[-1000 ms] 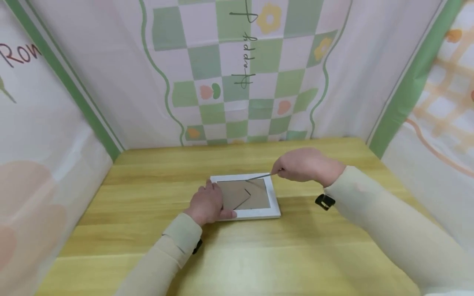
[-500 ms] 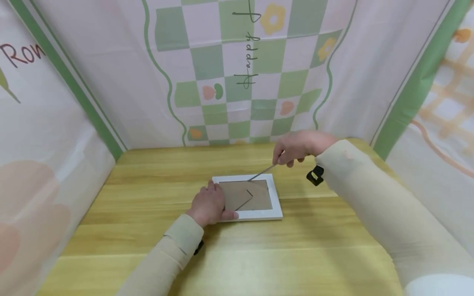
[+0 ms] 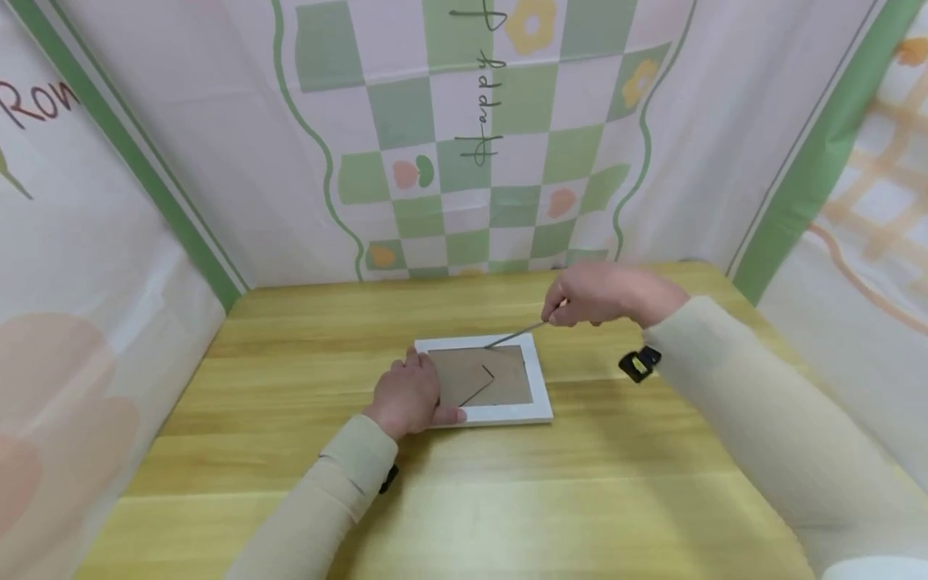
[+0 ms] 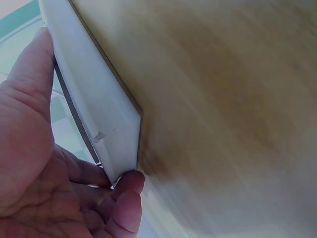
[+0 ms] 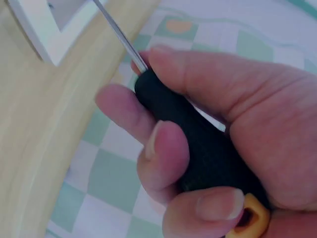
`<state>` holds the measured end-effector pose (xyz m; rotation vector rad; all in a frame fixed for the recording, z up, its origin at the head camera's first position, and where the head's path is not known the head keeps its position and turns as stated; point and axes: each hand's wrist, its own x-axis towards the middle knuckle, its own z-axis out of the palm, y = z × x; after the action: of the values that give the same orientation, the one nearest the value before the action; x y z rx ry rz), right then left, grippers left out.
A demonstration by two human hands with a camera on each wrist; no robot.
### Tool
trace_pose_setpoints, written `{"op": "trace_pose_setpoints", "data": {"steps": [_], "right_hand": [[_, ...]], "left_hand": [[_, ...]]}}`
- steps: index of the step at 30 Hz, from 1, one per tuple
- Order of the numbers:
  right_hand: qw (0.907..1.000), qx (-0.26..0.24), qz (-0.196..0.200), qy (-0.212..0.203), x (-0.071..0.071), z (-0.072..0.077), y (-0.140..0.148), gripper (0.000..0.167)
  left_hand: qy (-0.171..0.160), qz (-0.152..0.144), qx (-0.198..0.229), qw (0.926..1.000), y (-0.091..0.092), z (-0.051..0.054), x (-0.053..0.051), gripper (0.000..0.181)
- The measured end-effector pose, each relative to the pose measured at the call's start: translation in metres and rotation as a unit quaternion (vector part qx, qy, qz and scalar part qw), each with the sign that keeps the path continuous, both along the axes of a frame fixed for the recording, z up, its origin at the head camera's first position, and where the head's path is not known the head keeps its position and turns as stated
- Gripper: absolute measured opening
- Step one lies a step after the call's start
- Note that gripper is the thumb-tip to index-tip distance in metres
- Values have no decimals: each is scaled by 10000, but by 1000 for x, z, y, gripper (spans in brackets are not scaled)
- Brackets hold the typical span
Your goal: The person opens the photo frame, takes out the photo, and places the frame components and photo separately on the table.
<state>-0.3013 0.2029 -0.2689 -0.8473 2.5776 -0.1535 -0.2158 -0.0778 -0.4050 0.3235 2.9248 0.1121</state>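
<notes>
A white picture frame (image 3: 500,415) lies flat on the wooden table, its brown board (image 3: 464,366) facing up with a thin dark angled line on it. My left hand (image 3: 408,395) grips the frame's left side, thumb along the near edge; in the left wrist view, curled fingers (image 4: 128,206) meet a corner of it. My right hand (image 3: 605,292) holds a screwdriver (image 5: 178,119) with a black handle and a yellow end. The screwdriver's slim metal shaft (image 3: 516,333) slopes down to the left, its tip at the board's far edge, where the frame's inner rim begins.
The yellowish wooden table (image 3: 500,499) extends around the frame. A checked fabric curtain (image 3: 464,209) hangs at its far edge, with white fabric sides at left (image 3: 94,322) and right (image 3: 819,338).
My right hand has risen from its pose one second ago, so the screwdriver slopes more steeply; since half a second ago it has shifted slightly right. The left hand keeps its hold on the frame.
</notes>
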Motion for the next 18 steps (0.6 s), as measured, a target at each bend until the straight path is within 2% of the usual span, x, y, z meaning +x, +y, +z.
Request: {"op": "trace_pose_setpoints", "data": {"steps": [3, 6, 9, 12, 18], "right_hand": [[9970, 47, 77, 774, 22, -7, 4, 23], [9891, 89, 36, 1469, 43, -14, 6, 22], [9838, 150, -106, 1783, 61, -21, 6, 23], [9785, 192, -193, 2046, 71, -30, 4, 23], [9737, 223, -300, 2245, 76, -42, -1, 20]], "left_hand": [[-9, -12, -20, 10000, 0, 1, 1, 118], [-16, -18, -30, 10000, 0, 2, 1, 118], [-56, -5, -53, 10000, 0, 3, 1, 119], [-71, 25, -49, 10000, 0, 2, 1, 120], [-52, 0, -56, 10000, 0, 3, 2, 119]]}}
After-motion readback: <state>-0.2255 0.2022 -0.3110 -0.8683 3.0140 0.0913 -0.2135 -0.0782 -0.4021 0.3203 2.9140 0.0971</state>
